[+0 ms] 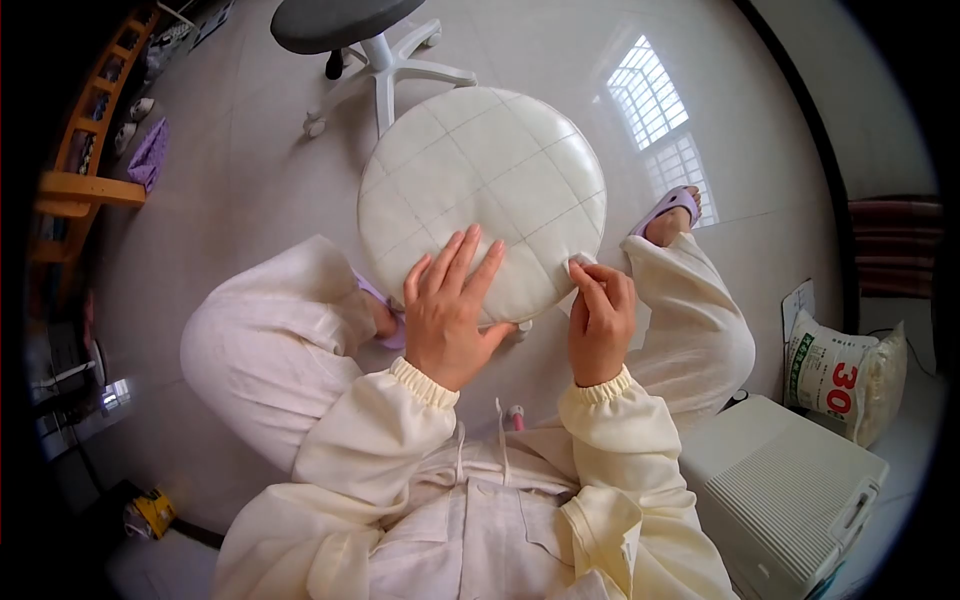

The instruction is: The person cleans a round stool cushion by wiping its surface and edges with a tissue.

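Observation:
A round cream-white stool seat [480,170] with stitched diamond lines stands between my knees. My left hand [450,310] lies flat on its near edge, fingers spread and pressing a slight dip into the cover. At the seat's near right edge, my right hand [602,315] is closed in a pinch on a small white wad [579,261]. The wad touches the rim; whether it is cloth or tissue I cannot make out. Part of the seat's near side is hidden by my hands.
Beyond the seat is a grey swivel stool [345,22] on a white wheeled base. To the right are a ribbed white box [780,490] and a printed plastic sack [840,375]. A wooden rack [95,188] stands at left, near a purple cloth item [150,153].

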{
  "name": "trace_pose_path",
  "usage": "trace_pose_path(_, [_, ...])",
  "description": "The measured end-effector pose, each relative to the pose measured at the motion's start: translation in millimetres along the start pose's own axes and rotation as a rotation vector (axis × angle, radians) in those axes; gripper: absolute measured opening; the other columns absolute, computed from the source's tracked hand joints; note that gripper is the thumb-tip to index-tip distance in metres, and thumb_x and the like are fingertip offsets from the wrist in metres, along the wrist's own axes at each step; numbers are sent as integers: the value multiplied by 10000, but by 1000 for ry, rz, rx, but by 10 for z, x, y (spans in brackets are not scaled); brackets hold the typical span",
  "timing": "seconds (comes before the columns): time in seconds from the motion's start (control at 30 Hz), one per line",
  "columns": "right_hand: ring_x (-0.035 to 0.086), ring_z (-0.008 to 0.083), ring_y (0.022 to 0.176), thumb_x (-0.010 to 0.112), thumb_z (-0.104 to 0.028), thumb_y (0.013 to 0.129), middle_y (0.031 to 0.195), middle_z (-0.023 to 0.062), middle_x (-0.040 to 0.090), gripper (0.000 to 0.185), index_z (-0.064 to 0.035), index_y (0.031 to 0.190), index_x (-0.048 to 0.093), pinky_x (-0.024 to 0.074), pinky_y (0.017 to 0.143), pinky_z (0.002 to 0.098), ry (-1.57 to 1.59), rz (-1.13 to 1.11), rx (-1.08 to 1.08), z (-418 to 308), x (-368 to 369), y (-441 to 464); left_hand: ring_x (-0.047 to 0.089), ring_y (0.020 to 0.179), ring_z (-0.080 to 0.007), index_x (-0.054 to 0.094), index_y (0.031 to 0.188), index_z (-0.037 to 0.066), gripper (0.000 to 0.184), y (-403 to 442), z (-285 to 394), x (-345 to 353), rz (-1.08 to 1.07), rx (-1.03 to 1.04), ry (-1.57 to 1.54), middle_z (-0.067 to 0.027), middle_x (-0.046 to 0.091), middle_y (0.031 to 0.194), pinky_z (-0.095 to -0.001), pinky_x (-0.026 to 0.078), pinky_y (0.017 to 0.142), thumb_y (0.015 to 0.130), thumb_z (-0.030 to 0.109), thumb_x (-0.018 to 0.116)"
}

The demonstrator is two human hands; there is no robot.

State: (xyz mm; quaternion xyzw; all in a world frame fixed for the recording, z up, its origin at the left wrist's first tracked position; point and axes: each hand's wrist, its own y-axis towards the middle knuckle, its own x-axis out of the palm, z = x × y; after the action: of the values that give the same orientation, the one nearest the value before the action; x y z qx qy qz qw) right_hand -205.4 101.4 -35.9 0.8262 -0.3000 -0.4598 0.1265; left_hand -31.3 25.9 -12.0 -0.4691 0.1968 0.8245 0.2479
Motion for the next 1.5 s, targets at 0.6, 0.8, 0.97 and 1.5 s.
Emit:
trace_pose_path(0.6, [636,295,884,647,123,741,995,107,643,376,-46,1073,698,539,746,361,244,-145,-3,-268,-50,-301,388,1417,-247,456,1481,181,907,3,-35,25,6,30,18,-98,391,1562,-477,275,1141,675,249,864])
trace_pose_path(0.8, [650,295,909,651,124,741,1028,103,652,379,-40,1080,695,563,741,344,351,-84,146,-246,35,-383,388,1418,-249,463,1475,177,899,10,-19,4,-2,14,-6,-100,400,1554,-477,277,1137,673,242,864])
trace_pose_path(0.97, [663,281,901,689,82,691,1074,104,666,316,-8,992,712,568,741,344,160,-149,-206,-217,-3,-312,390,1416,-251,466,1473,176,899,8,-33,21,6,27,14,-105,402,1551,-476,281,1134,670,241,867])
trace_pose_path(1.5, [663,285,937,651,90,712,1023,101,692,328,-3,1015,734,555,765,350,25,42,-171,-29,-128,-116,400,1416,-244,471,1477,206,945,9,19,19,8,-5,-3,-77,407,1560,-468,288,1123,635,291,892])
